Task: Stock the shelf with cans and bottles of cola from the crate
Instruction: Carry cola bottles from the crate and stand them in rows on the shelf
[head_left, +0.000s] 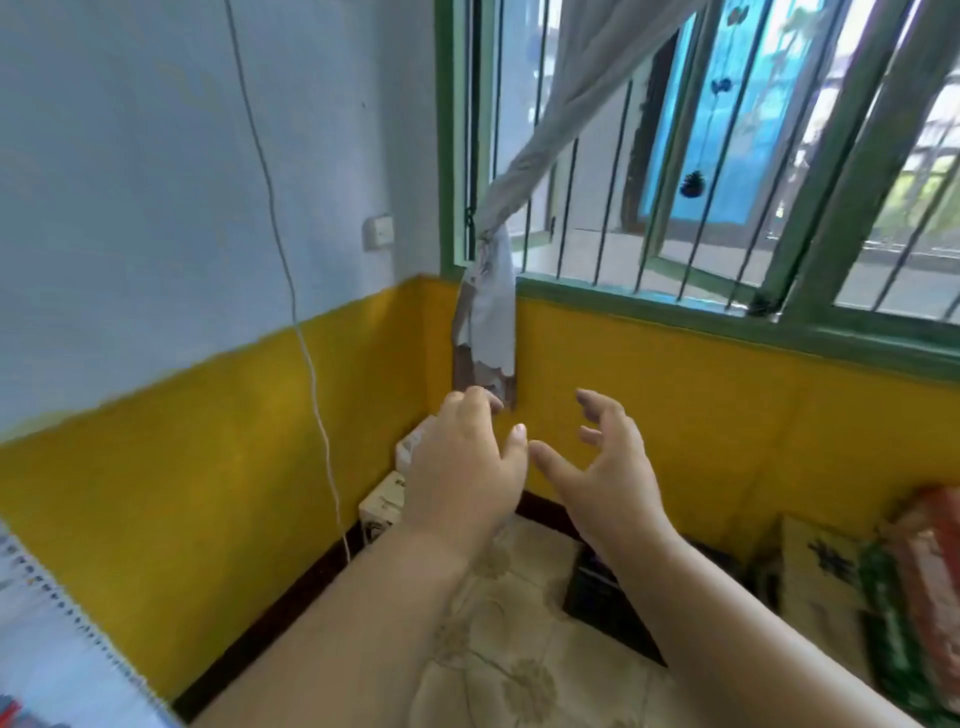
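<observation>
Fingers (589, 402) spread before curtain (488, 322).

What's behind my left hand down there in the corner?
Behind the left hand, white boxes sit against the yellow wall. The hand covers part of them.

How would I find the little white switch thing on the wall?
Start at the green window frame and look left, onto the pale blue wall. The switch sits there, above the yellow band. It is a small white box; the thin white cord hangs further left.
</observation>
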